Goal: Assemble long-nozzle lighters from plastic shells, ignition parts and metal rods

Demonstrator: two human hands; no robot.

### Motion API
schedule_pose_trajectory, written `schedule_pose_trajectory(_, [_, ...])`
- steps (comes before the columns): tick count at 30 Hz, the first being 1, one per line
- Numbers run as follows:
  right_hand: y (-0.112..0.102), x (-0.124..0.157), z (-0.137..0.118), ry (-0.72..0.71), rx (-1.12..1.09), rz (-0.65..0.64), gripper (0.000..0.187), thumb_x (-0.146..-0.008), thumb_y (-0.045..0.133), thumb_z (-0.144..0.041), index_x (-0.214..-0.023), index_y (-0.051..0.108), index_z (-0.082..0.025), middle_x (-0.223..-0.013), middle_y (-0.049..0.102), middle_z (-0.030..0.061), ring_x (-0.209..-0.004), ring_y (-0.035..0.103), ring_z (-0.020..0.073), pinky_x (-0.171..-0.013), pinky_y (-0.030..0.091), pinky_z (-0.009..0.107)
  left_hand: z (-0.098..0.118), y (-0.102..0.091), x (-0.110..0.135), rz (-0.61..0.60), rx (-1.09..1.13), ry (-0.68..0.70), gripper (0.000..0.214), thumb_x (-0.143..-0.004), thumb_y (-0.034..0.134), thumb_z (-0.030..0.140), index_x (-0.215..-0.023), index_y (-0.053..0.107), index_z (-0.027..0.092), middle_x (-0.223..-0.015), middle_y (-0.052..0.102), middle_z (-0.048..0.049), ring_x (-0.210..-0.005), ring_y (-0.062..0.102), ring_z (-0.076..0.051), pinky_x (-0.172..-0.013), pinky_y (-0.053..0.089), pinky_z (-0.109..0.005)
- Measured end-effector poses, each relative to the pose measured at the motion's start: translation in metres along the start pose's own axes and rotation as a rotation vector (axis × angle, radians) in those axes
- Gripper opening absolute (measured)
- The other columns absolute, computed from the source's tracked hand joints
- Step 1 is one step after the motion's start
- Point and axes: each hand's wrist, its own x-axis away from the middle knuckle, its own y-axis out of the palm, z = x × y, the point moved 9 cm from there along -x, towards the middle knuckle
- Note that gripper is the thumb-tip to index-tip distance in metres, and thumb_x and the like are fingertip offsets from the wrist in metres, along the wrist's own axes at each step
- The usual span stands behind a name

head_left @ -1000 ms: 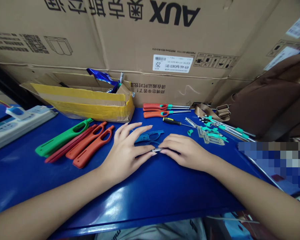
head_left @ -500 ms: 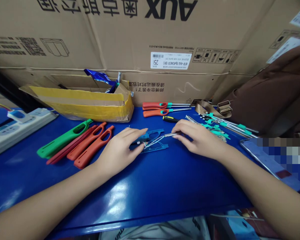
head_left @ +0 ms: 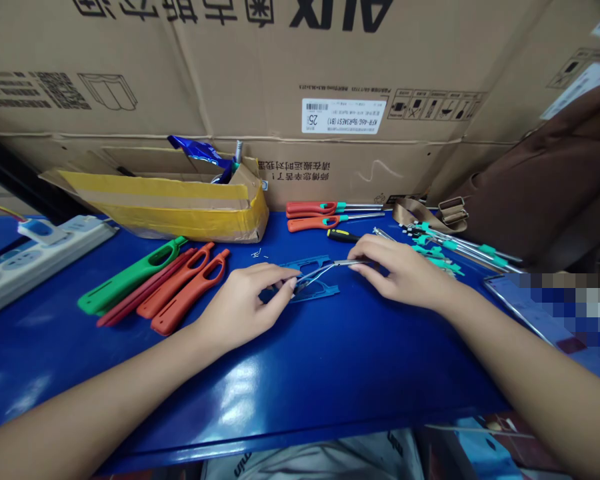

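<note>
In the middle of the table my left hand (head_left: 250,297) is closed, thumb and forefinger pinching thin wires (head_left: 314,272). These run to a slim metal tube (head_left: 344,263), whose other end my right hand (head_left: 393,270) grips between thumb and fingers. Under the wires lie two blue lighter handle halves (head_left: 329,291), partly covered by my left hand. Just behind that hand are several tiny screws (head_left: 257,253). A black and yellow screwdriver (head_left: 341,235) rests behind my right hand, which hides part of it.
Green (head_left: 125,280) and red lighter handles (head_left: 187,297) lie at left, near a power strip (head_left: 70,243). A yellow-taped box (head_left: 180,217) and assembled lighters (head_left: 313,223) stand behind. At right are metal lighter rods (head_left: 465,247), a tablet-like device (head_left: 530,320) and a brown bag (head_left: 535,180).
My left thumb and forefinger have closed on the wires, which now stretch straighter between my hands. The small white end piece is now hidden. The view has shifted slightly.
</note>
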Motion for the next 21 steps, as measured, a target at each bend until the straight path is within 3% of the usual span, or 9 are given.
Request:
schedule_pose_trajectory(4, [0.0,0.0002,0.0003,0.001,0.015,0.002,0.013,-0.102,0.05,-0.026,-0.107,0.061,-0.021,-0.106,0.069,0.0084,-0.099,0.065,0.023,-0.087,0.054,0.036,0.0002,0.0018,0.0022,-0.002,-0.015,0.038,0.038,-0.089,0.074,0.036,-0.122,0.072,0.016,-0.098,0.078,-0.0065,-0.081,0.072,-0.019,-0.079,0.061,-0.031])
schedule_pose_trajectory(7, [0.0012,0.0004,0.0001,-0.001,0.036,-0.008,0.015,-0.103,0.048,-0.026,-0.109,0.062,-0.021,-0.107,0.07,0.0087,-0.099,0.066,0.0233,-0.086,0.053,0.036,-0.0026,0.0032,0.0034,-0.004,-0.009,0.056,0.046,-0.09,0.074,0.032,-0.132,0.065,0.018,-0.101,0.077,-0.0047,-0.082,0.071,-0.017,-0.08,0.06,-0.03])
schedule_pose_trajectory(21, [0.0043,0.0005,-0.0012,-0.023,0.041,-0.048,0.021,-0.104,0.045,-0.026,-0.111,0.064,-0.02,-0.106,0.071,0.0094,-0.096,0.067,0.0236,-0.086,0.053,0.037,-0.0003,-0.0034,0.0025,0.05,-0.004,0.037,0.038,-0.094,0.068,0.029,-0.13,0.067,0.018,-0.096,0.078,-0.0034,-0.081,0.074,-0.016,-0.081,0.06,-0.028])
